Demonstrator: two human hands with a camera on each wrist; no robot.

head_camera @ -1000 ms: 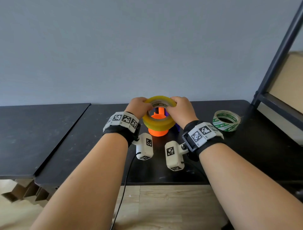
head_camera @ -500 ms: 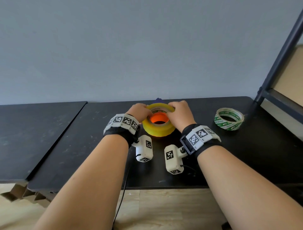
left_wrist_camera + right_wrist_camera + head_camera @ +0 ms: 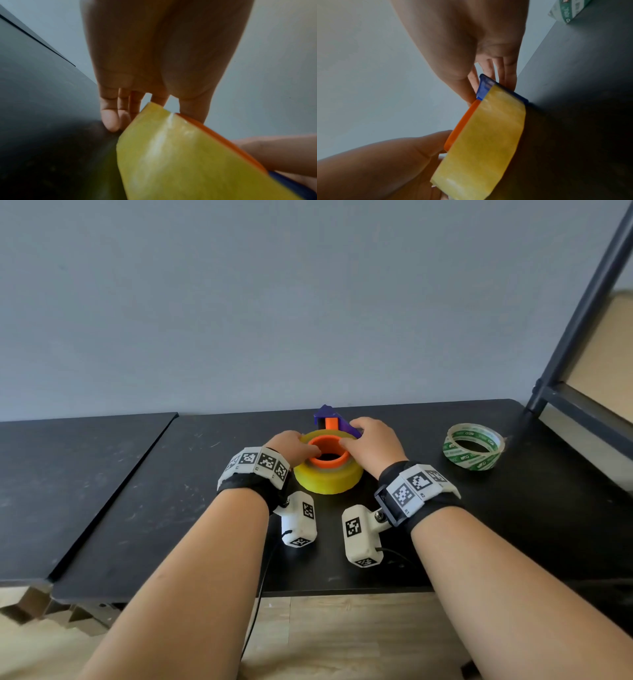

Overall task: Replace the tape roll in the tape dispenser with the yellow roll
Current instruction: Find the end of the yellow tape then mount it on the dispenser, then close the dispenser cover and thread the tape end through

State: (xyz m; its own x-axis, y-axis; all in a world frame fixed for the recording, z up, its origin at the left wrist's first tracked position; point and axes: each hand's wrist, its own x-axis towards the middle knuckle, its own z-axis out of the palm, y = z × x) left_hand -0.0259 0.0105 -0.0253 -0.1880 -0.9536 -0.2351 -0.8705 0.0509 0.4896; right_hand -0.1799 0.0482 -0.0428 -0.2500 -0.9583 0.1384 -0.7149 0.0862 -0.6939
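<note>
Head view: the translucent yellow tape roll (image 3: 328,475) lies flat around the orange hub of the purple plastic dispenser (image 3: 330,455) on the black table (image 3: 171,491), left hand (image 3: 291,445) and right hand (image 3: 371,443) pressing its top with fairly straight fingers.

Right hand (image 3: 467,44) with straight fingers (image 3: 509,70) reaching over the yellow roll (image 3: 486,142), seated around an orange hub (image 3: 462,124); blue dispenser body (image 3: 485,86) behind; left hand (image 3: 376,166) opposite; green-printed roll (image 3: 568,9) far right.
</note>
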